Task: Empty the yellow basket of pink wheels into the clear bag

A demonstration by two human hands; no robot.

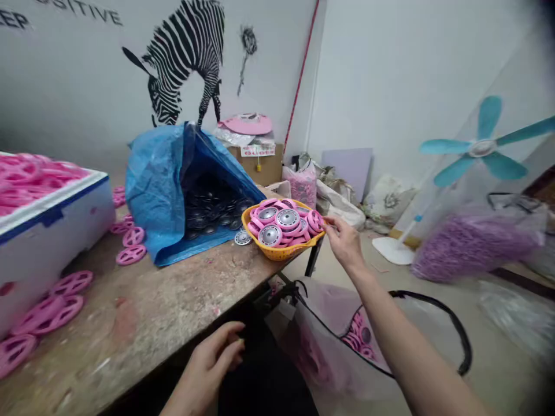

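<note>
An orange-yellow plastic basket [277, 253] stands at the table's corner, heaped with pink wheels, several with silver hubcap-like discs [287, 219] in them. My right hand [346, 242] reaches out to the basket's right end, its thumb and fingers closed on the rim beside a pink wheel [315, 221]. Down by my lap, in front of the table edge, is my left hand [214, 358]. Its fingers are loosely bent and a little apart, with nothing seen in them. One loose silver disc [243, 237] lies just left of the basket.
A blue sack [156, 185] of dark discs lies open on the worn table [173, 294]. Left of it, a white foam box [82, 214] holds pink wheels, with more [71, 283] loose alongside. Below my right arm hangs a clear bag [329, 346] of pink parts. A fan [482, 148] stands right.
</note>
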